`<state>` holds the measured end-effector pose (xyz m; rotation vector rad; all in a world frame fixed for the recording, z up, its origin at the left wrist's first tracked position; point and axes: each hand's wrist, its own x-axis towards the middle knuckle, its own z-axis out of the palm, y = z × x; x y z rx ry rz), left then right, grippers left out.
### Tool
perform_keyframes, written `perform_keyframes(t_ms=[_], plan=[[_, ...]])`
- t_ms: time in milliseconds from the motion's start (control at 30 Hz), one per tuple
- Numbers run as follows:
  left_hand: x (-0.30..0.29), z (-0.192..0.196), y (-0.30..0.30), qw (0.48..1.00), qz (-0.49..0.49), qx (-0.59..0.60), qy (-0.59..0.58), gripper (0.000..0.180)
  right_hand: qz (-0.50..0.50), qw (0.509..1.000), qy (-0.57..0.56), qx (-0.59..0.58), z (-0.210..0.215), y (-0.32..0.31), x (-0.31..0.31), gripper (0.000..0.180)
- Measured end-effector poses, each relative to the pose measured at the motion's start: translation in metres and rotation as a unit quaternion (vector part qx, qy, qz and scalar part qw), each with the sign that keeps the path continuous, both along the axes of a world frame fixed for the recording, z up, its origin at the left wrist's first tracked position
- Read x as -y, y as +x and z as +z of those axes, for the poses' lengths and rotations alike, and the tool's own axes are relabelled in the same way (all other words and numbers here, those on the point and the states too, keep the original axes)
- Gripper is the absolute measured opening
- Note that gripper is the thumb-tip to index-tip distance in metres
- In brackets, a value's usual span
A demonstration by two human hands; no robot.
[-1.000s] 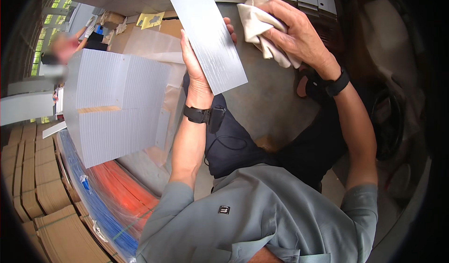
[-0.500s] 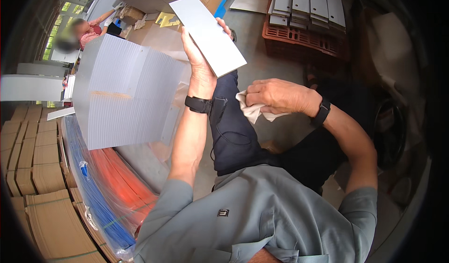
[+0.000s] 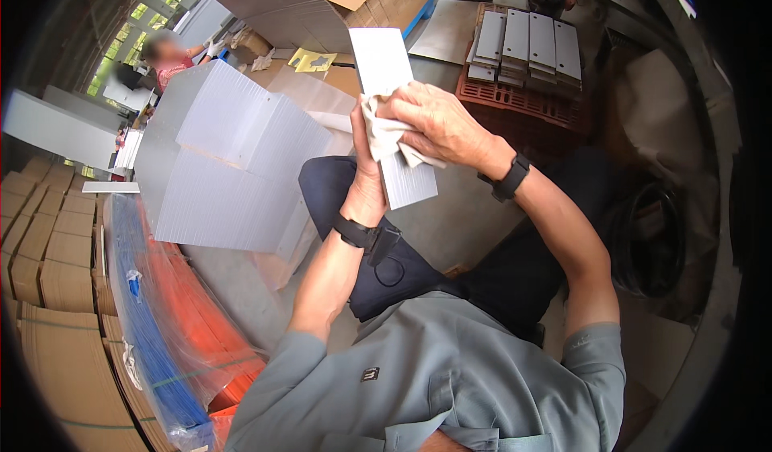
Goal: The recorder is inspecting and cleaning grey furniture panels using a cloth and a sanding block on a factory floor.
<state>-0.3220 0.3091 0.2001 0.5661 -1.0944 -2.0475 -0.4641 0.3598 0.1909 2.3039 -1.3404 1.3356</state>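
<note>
My left hand [image 3: 366, 186] holds a long grey rectangular panel [image 3: 384, 74] upright in front of me, gripping its lower edge. My right hand [image 3: 438, 122] presses a crumpled white cloth [image 3: 386, 134] against the middle of the panel's face. Both wrists wear black watches. I sit with my dark-trousered knees below the panel.
A stack of white corrugated sheets [image 3: 217, 170] stands at my left. Below it lie wrapped blue and orange sheets [image 3: 161, 323] and stacked cardboard [image 3: 40, 243]. A red crate [image 3: 523, 98] bearing several grey panels [image 3: 531, 42] sits ahead right. Another person [image 3: 173, 58] works far left.
My right hand has come up from my lap with the cloth and now presses it on the panel. The panel has tilted more upright and closer to me.
</note>
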Motion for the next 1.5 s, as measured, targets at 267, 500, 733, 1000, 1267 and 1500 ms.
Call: perform_keyframes(t_ms=[267,500,733,1000,1267,1500], plan=[[0.028,-0.026,0.057,0.973,-0.168,-0.152,0.037,0.094,-0.234,0.934,0.122,0.239,-0.035,-0.092,0.109,0.036],[0.082,-0.040,0.074,0.965,-0.144,-0.178,0.127,0.085,-0.138,0.934,0.010,0.329,-0.035,-0.030,0.104,0.021],[0.084,-0.056,0.061,0.986,-0.101,-0.092,0.097,0.073,-0.182,0.983,-0.013,0.016,-0.013,0.001,0.151,0.033],[0.126,-0.061,0.066,0.942,0.055,0.220,-0.245,0.077,0.012,0.733,0.411,0.541,-0.101,-0.067,0.153,0.043],[0.137,-0.101,0.053,0.793,0.170,0.392,-0.435,0.096,0.143,0.667,0.475,0.556,-0.088,0.001,0.142,0.042],[0.170,-0.096,0.060,0.961,0.015,0.225,-0.160,0.041,0.086,0.700,0.432,0.562,-0.101,-0.011,0.158,0.033]])
